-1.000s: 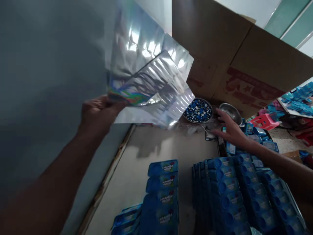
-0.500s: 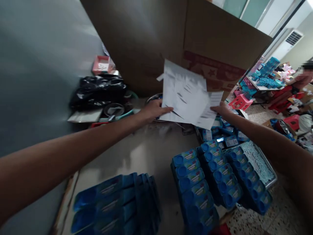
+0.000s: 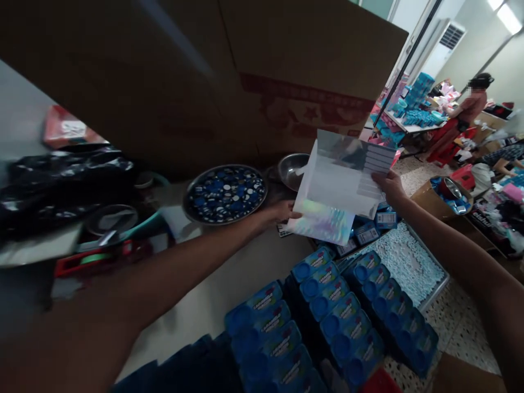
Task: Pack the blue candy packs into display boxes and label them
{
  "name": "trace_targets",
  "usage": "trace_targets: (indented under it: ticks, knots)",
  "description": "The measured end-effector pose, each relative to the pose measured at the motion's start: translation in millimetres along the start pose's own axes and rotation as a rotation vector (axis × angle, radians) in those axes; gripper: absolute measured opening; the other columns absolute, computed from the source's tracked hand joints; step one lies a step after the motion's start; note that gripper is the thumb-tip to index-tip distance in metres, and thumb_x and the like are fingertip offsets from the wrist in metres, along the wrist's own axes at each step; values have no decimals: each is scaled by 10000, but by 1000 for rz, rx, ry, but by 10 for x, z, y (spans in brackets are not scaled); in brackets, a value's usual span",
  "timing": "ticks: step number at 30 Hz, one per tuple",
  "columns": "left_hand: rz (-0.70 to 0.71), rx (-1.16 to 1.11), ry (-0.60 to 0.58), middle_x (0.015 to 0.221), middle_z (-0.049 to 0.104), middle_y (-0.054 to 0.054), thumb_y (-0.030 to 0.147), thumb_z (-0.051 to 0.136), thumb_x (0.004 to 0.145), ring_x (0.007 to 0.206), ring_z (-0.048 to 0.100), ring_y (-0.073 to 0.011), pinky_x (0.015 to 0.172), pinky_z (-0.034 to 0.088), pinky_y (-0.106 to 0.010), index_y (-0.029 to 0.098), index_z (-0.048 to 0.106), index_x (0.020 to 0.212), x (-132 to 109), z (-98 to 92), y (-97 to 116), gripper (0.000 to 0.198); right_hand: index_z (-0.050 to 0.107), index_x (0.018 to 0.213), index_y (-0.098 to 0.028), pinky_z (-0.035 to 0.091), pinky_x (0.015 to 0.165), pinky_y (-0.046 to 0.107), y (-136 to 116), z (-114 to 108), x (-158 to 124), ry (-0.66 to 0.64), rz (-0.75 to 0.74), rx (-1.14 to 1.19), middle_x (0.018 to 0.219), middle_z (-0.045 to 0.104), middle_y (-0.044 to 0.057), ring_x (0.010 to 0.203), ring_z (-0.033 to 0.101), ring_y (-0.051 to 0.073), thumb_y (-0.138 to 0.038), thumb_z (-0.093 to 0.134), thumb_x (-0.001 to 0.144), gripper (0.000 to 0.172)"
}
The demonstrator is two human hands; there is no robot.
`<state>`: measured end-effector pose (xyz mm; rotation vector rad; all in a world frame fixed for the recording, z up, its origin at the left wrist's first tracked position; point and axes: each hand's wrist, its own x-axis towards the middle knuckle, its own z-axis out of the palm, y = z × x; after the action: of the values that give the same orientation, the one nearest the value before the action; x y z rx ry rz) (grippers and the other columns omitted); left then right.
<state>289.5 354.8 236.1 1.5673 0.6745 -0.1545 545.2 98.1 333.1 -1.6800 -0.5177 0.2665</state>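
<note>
Left hand: my left hand (image 3: 282, 210) reaches out toward 12 o'clock, fingers pinched on the lower left corner of the foil sheets (image 3: 341, 188).
Right hand: my right hand (image 3: 388, 185) comes in from 4 o'clock, its thumb on top and clamped on the right edge of the same sheets.
Foil sheets: a thin shiny stack with a rainbow sheen on its lower edge, held between both hands in the air, tilted, above the far end of the table (image 3: 229, 278).
Round tray: a metal tray of blue caps (image 3: 224, 194) lies at 9 o'clock from my left hand, near it but apart.
Steel bowl: a small bowl (image 3: 291, 170) sits at 12 o'clock from my left hand, partly behind the sheets.
Blue packs: rows of blue packs (image 3: 339, 311) lie at 6 o'clock from the sheets.
Pellet tray: a tray of pale pellets (image 3: 409, 262) lies at 5 o'clock from the sheets.
Cardboard box: a big box (image 3: 286, 60) stands at 12 o'clock, behind everything.
Other person: someone (image 3: 470, 103) works at 2 o'clock, well apart.
</note>
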Motion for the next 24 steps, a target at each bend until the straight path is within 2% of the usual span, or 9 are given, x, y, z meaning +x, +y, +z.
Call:
trace_targets:
  ticks: [3,6,11,13,16,18,20,22,24]
  knots:
    - [12,127,100,1039,780,-84,361,1002,451,1011,709,-286,752,527,-315,169,680,1238,8,-106,129,871,714,937,-213,579,900,371,-13,67,-5,-45,41,70,953,803,31,885,707,202,-421,861,532,479]
    - [225,167,240,1141,749,-89,414,960,601,1054,680,-257,849,535,-330,135,655,1306,-177,-373,336,817,719,944,-212,581,877,374,-71,202,-41,-113,71,129,929,803,43,860,706,209,-409,905,516,507]
    - [586,494,768,1247,723,-106,320,810,872,1199,654,-264,1096,476,-399,128,705,1283,-955,-813,973,465,707,953,-211,586,779,342,-382,512,-29,-248,65,133,867,779,25,760,678,184,-538,901,587,528]
    - [706,649,863,1245,713,-107,300,750,950,1291,616,-294,1191,399,-461,95,735,1221,-1350,-857,1273,340,694,940,-219,577,739,312,-603,683,-14,-273,32,122,871,773,13,744,664,170,-568,887,622,510]
    - [798,823,906,1292,683,-104,320,735,985,1415,529,-335,1274,267,-543,73,727,1224,-1946,-766,1706,344,683,968,-224,566,719,283,-1034,986,-84,-385,-56,124,900,765,2,772,671,164,-592,875,686,501]
    - [842,956,934,1445,606,-106,376,782,953,1499,453,-349,1287,231,-541,101,662,1364,-2333,-623,1984,508,690,976,-213,558,700,269,-1371,1194,-237,-529,-116,138,878,756,-2,778,679,165,-592,874,725,490]
    - [878,1176,917,1633,434,-88,445,855,869,1617,274,-388,1290,159,-571,170,563,1502,-2687,-441,2246,750,709,963,-204,560,679,258,-1719,1381,-481,-727,-157,143,847,753,-9,774,687,166,-570,887,740,465]
    - [840,1405,785,1680,341,-58,513,844,824,1656,105,-441,1250,92,-644,194,525,1529,-2963,-250,2452,836,736,958,-215,585,667,269,-2039,1518,-779,-958,-160,118,847,771,-15,777,695,177,-533,918,718,437]
    - [679,1477,600,1520,486,-61,562,743,849,1616,202,-479,1190,162,-681,107,528,1495,-3128,-95,2531,819,761,927,-239,618,656,305,-2285,1574,-1067,-1122,-136,67,838,791,-19,769,700,197,-443,977,649,407]
